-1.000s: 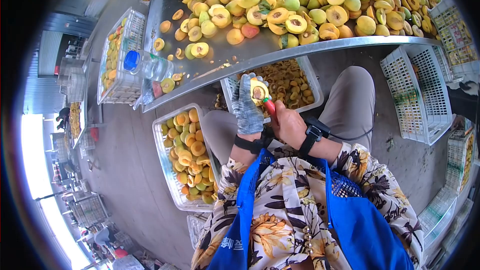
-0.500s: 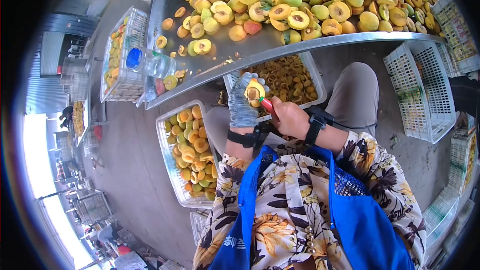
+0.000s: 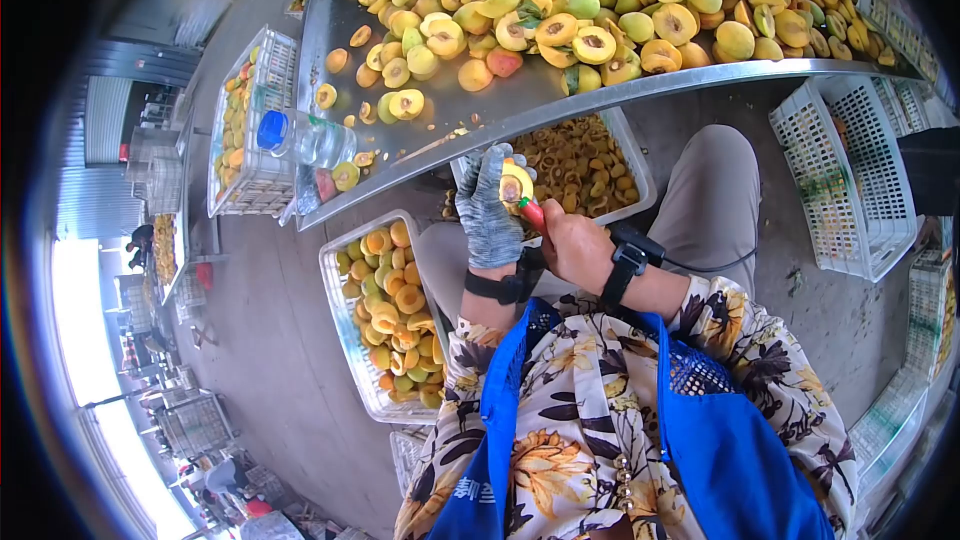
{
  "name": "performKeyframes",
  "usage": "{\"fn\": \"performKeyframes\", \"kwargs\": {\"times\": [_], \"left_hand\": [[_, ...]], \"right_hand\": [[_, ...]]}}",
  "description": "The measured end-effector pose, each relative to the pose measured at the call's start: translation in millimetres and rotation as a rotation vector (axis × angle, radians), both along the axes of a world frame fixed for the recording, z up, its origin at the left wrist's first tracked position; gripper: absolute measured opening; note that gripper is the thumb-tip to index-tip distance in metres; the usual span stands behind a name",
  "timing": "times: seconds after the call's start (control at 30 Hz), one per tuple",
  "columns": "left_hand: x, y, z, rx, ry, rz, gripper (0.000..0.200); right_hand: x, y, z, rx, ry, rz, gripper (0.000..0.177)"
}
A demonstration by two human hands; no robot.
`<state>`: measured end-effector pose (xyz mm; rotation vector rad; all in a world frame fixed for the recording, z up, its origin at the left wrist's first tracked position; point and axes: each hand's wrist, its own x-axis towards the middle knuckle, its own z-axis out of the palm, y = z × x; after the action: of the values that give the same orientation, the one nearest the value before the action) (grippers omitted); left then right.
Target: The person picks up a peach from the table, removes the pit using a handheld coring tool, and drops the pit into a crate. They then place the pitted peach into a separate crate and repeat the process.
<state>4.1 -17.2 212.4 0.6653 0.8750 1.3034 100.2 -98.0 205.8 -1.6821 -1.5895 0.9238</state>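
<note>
My left hand (image 3: 488,210), in a grey knit glove, is closed around a halved yellow peach (image 3: 515,186), its cut face with the brown pit area turned up. My bare right hand (image 3: 578,245) grips a small pitting tool with a red handle (image 3: 531,210) and a green collar. The tool's tip meets the lower edge of the peach half; its exact shape is hidden. Both hands are above my lap, in front of a white crate (image 3: 640,175) of pits and scraps under the table. Left of my leg stands a white crate (image 3: 345,360) full of peach halves.
A metal table (image 3: 440,130) bears a heap of halved peaches (image 3: 600,10). Near its left corner lies a plastic bottle with a blue cap (image 3: 310,138). White crates stand at the left (image 3: 262,190) and right (image 3: 845,190). Other people are far off at left.
My left hand has tipped the peach half slightly and its fingers have shifted around it. The tool stays at the fruit's lower edge. The view has shifted slightly.
</note>
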Motion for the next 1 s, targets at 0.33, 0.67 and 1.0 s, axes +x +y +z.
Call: {"fn": "performKeyframes", "kwargs": {"times": [0.33, 0.67, 1.0], "left_hand": [[-14.8, 12.3, 4.0, -0.153, -0.077, -0.408, 0.022], [-19.7, 13.9, -20.3, -0.221, -0.095, -0.593, 0.027], [-41.8, 32.3, -35.2, -0.22, -0.223, -0.035, 0.024]], "right_hand": [[14.6, 0.9, -12.6, 0.035, 0.32, 0.18, 0.02], [29.6, 3.0, 8.9, -0.877, 0.964, 0.374, 0.018], [17.0, -5.1, 20.2, -0.902, 1.413, 0.586, 0.021]]}}
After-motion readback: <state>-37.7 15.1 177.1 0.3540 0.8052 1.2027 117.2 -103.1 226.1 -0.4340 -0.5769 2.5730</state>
